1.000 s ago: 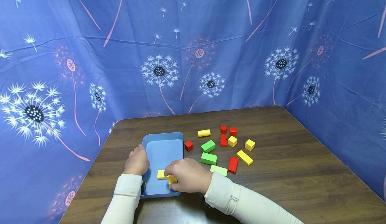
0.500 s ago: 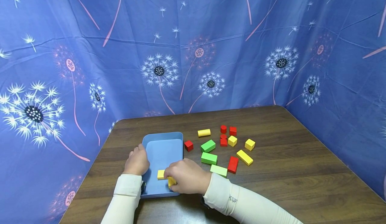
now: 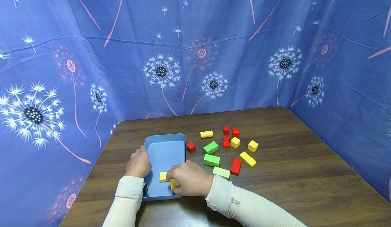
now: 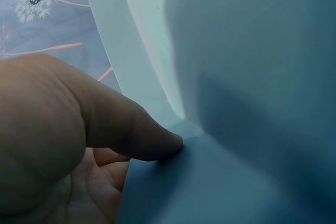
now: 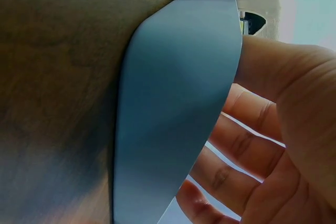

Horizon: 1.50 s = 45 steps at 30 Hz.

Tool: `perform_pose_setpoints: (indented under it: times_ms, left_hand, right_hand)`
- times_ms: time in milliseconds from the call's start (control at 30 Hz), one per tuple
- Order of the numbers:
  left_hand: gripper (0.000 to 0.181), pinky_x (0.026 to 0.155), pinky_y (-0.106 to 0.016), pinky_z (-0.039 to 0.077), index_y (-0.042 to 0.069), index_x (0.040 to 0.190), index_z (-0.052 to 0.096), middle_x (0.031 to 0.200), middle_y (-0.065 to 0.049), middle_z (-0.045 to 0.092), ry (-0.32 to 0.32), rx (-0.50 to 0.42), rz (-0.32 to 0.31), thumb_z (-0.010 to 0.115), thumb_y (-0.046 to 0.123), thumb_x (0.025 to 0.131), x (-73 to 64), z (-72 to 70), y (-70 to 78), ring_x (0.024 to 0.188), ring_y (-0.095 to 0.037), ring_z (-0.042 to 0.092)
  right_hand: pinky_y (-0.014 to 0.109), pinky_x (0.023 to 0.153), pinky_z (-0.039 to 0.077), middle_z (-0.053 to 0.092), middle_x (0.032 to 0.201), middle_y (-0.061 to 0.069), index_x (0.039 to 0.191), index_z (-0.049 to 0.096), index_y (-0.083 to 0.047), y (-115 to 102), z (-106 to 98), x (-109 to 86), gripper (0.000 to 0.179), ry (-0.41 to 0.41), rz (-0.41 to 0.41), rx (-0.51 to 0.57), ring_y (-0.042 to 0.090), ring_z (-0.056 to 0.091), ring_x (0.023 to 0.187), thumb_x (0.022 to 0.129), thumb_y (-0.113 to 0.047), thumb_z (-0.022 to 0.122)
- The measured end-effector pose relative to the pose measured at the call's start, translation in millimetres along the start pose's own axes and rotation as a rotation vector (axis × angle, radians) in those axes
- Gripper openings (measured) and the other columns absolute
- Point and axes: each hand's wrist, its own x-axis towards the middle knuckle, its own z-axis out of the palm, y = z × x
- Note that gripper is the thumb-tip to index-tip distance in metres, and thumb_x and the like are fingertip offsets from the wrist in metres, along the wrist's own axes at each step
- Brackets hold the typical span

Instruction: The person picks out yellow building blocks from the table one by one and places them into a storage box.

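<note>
In the head view my left hand grips the left wall of a shallow blue tray. The left wrist view shows its thumb pressed on the wall's inner face, with fingers behind the wall. My right hand reaches over the tray's near right corner. Between its thumb and fingers it holds a yellow block, low in the tray and partly covered by the fingers. Just left of that, a flat yellow block lies on the tray floor. In the right wrist view the tray wall hides the fingertips.
Right of the tray lie a red cube, a yellow cylinder, green blocks, a red block and a long yellow block. Small red pieces and yellow cubes sit farther back on the wooden table.
The right sleeve has shifted slightly left, and a sliver of yellow now shows beside it. Both hands stay in place, the left on the tray wall, the right on the yellow block.
</note>
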Motion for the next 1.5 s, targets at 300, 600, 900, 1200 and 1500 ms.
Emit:
perform_pose_setpoints:
  times_ms: [300, 600, 900, 1200, 1500]
  left_hand:
    - [0.062, 0.099, -0.067, 0.05, -0.02, 0.148, 0.031, 0.136, -0.04, 0.053, -0.008, 0.003, -0.005, 0.058, -0.001, 0.095, 0.8, 0.9, -1.0, 0.118, -0.052, 0.056]
    - [0.061, 0.097, -0.067, 0.05, -0.02, 0.146, 0.032, 0.132, -0.04, 0.054, -0.013, 0.002, -0.003, 0.058, -0.001, 0.095, 1.9, 1.2, -2.0, 0.116, -0.052, 0.057]
    - [0.064, 0.098, -0.067, 0.05, -0.021, 0.147, 0.032, 0.135, -0.041, 0.053, -0.01, 0.01, -0.014, 0.059, -0.001, 0.094, -0.1, -2.3, 2.0, 0.12, -0.053, 0.056]
    - [0.065, 0.099, -0.067, 0.049, -0.02, 0.149, 0.03, 0.138, -0.041, 0.051, -0.019, 0.01, -0.019, 0.059, -0.001, 0.094, -0.7, -3.6, 3.0, 0.123, -0.055, 0.054]
    - [0.064, 0.1, -0.067, 0.049, -0.019, 0.149, 0.031, 0.138, -0.04, 0.051, -0.021, 0.004, -0.023, 0.059, -0.001, 0.094, -0.9, -3.7, 2.3, 0.122, -0.053, 0.054]
  right_hand:
    - [0.023, 0.064, 0.046, 0.075, 0.096, -0.015, 0.105, 0.08, -0.025, 0.6, 2.5, 0.5, 0.024, -0.016, 0.015, 0.009, -0.005, 0.057, 0.074, 0.082, -0.03, 0.086]
    - [0.022, 0.065, 0.044, 0.075, 0.096, -0.016, 0.104, 0.08, -0.026, 0.1, 0.9, 1.0, 0.024, -0.018, 0.02, -0.002, -0.006, 0.058, 0.075, 0.081, -0.029, 0.087]
    - [0.023, 0.063, 0.041, 0.074, 0.092, -0.018, 0.104, 0.08, -0.028, 0.7, 3.8, 2.0, 0.023, -0.031, 0.035, -0.009, -0.007, 0.057, 0.074, 0.082, -0.03, 0.085]
    - [0.023, 0.063, 0.039, 0.074, 0.091, -0.018, 0.103, 0.08, -0.028, 1.8, 6.3, 2.5, 0.022, -0.027, 0.031, -0.025, -0.007, 0.056, 0.072, 0.081, -0.03, 0.085]
    - [0.023, 0.063, 0.04, 0.072, 0.09, -0.019, 0.102, 0.08, -0.03, 0.5, 5.6, 2.4, 0.022, -0.022, 0.034, -0.059, -0.007, 0.057, 0.073, 0.081, -0.031, 0.085]
